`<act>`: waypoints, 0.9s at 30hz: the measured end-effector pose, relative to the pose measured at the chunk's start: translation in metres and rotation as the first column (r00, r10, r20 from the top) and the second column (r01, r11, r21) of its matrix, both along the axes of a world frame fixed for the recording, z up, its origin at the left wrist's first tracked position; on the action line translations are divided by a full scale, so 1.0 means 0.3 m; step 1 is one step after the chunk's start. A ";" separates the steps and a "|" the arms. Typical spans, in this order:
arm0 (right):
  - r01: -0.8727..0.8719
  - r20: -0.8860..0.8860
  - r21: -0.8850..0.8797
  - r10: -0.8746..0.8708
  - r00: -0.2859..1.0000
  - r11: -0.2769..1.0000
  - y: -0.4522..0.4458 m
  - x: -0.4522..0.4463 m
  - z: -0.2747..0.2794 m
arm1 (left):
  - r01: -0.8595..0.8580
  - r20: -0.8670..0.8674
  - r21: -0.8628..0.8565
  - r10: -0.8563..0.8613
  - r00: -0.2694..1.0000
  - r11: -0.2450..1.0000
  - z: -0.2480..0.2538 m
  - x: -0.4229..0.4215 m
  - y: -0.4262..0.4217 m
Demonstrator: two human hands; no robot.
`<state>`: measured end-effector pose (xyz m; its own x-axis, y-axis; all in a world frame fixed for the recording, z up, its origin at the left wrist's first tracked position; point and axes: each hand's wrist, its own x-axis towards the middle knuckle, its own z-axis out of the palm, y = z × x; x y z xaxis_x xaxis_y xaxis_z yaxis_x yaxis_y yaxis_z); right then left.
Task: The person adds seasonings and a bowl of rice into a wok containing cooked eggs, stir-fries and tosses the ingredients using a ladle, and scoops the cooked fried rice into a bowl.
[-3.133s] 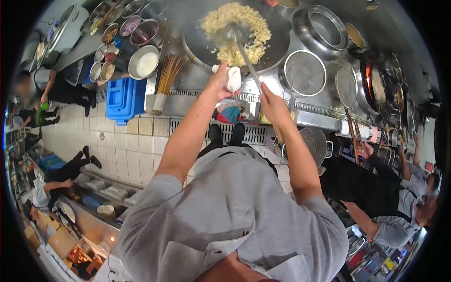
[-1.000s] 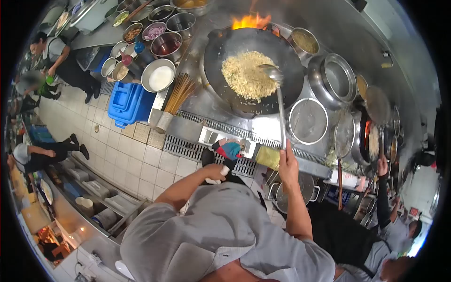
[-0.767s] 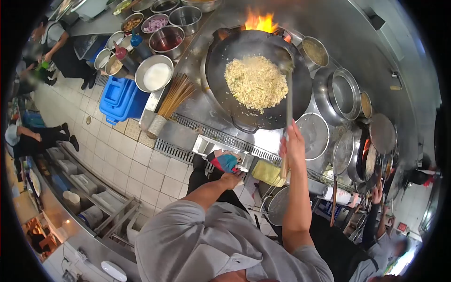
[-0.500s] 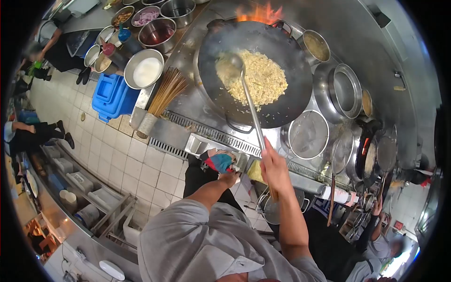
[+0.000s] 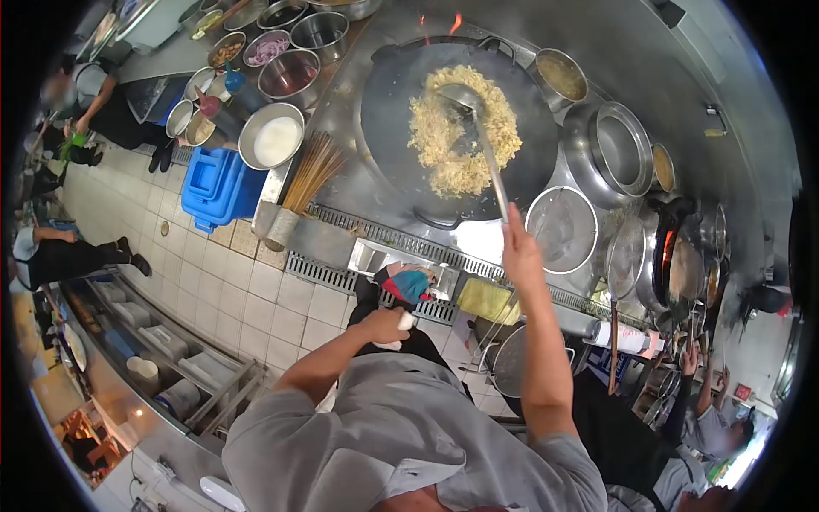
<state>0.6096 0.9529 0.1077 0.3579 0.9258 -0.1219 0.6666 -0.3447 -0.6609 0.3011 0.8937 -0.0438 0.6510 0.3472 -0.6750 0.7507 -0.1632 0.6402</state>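
Right fingers: closed round the handle of the steel ladle. The handle's long axis runs from my grip forward and leftward over the near side of the wok, ending at the bowl of the ladle. That bowl sits in the upper part of the fried rice, grains on both sides of it, a dark bare patch of wok just nearer my grip.

So the rice lies ahead and to the left of the right fingers, past the wok's near rim; I reach it by the ladle's length, fingers outside the heap. Right hand is clearly the nearer one.

Left fingers: curled shut round a white cloth, low by my waist, well apart from wok and ladle, behind and left of the right fingers. Bunched coloured rag just ahead of them, below the edge of the steel worktop.

Round mesh strainer just beside the right fingers, on their right. Small flames past the wok's far rim, farthest from my grip.
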 end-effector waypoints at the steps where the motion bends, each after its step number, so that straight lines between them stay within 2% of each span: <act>1: 0.000 -0.017 -0.044 -0.001 1.000 0.999 -0.012 -0.043 0.016 | -0.066 0.013 -0.025 0.066 0.998 0.998 0.062 -0.052 0.020; 3: -0.027 0.003 -0.201 0.028 1.000 0.979 -0.080 -0.122 0.080 | -0.331 0.181 -0.227 0.374 0.910 0.916 0.096 -0.172 0.022; 4: -0.073 -0.009 -0.136 0.073 0.997 0.988 -0.177 -0.114 0.062 | -0.412 0.195 -0.426 0.527 0.827 0.805 0.175 -0.194 0.041; 5: -0.123 0.001 -0.026 0.123 0.992 0.992 -0.266 -0.085 0.060 | -0.495 0.192 -0.527 0.664 0.723 0.691 0.266 -0.198 0.072; 6: -0.117 0.019 -0.023 0.118 0.993 0.993 -0.301 -0.057 0.090 | -0.552 0.165 -0.625 0.784 0.599 0.553 0.361 -0.194 0.096; 7: -0.111 0.036 -0.020 0.112 0.993 0.994 -0.336 -0.029 0.120 | -0.582 0.112 -0.712 0.881 0.459 0.394 0.427 -0.187 0.108; 8: -0.046 0.062 -0.119 0.053 0.997 0.992 -0.345 -0.014 0.199 | -0.540 0.090 -0.793 0.931 0.355 0.283 0.466 -0.166 0.137; 9: 0.008 0.093 -0.131 0.005 0.996 0.991 -0.353 0.018 0.214 | -0.478 0.055 -0.861 0.966 0.252 0.173 0.489 -0.135 0.178; 10: 0.061 0.123 -0.142 -0.044 0.991 0.988 -0.360 0.049 0.229 | -0.478 0.025 -0.869 0.976 0.216 0.128 0.438 -0.100 0.216; 11: 0.099 0.150 -0.065 -0.088 0.985 0.993 -0.354 0.099 0.176 | -0.508 0.063 -0.856 0.995 0.081 0.095 0.465 -0.032 0.265; 12: 0.138 0.173 0.012 -0.138 0.975 0.990 -0.347 0.133 0.137 | -0.515 0.099 -0.849 0.993 0.059 0.116 0.402 0.014 0.310; 13: 0.190 0.072 -0.055 -0.186 0.980 0.980 -0.333 0.154 0.123 | -0.515 0.142 -0.844 0.988 0.061 0.153 0.423 0.062 0.357; 15: 0.263 -0.122 -0.204 -0.292 0.949 0.943 -0.307 0.179 0.133 | -0.489 0.091 -0.847 0.963 0.254 0.209 0.483 0.106 0.435; 17: 0.266 -0.142 -0.187 -0.294 0.945 0.946 -0.340 0.148 0.144 | -0.534 0.080 -0.816 0.958 0.274 0.221 0.471 0.167 0.488; 20: 0.230 -0.156 -0.114 -0.246 0.957 0.967 -0.413 0.140 0.067 | -0.587 0.025 -0.780 0.949 0.315 0.216 0.443 0.222 0.514; 23: 0.241 -0.208 -0.190 -0.279 0.937 0.952 -0.378 0.166 0.062 | -0.647 -0.031 -0.741 0.955 0.296 0.177 0.430 0.275 0.503; 24: 0.138 -0.046 0.021 -0.137 0.990 0.990 -0.334 0.195 0.012 | -0.671 -0.045 -0.724 0.959 0.281 0.162 0.429 0.287 0.503; 25: -0.001 0.143 0.206 -0.030 0.989 0.978 -0.280 0.225 -0.039 | -0.688 -0.036 -0.708 0.965 0.259 0.158 0.427 0.295 0.505; 27: 0.069 0.099 -0.005 -0.068 0.993 0.998 -0.095 0.198 0.085 | -0.718 -0.017 -0.680 0.975 0.220 0.150 0.419 0.324 0.513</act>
<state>0.6690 0.9245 0.1331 0.4314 0.8976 -0.0909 0.7029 -0.3975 -0.5898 0.3983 1.0477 0.0820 0.3397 0.5781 -0.7419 -0.1407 0.8112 0.5676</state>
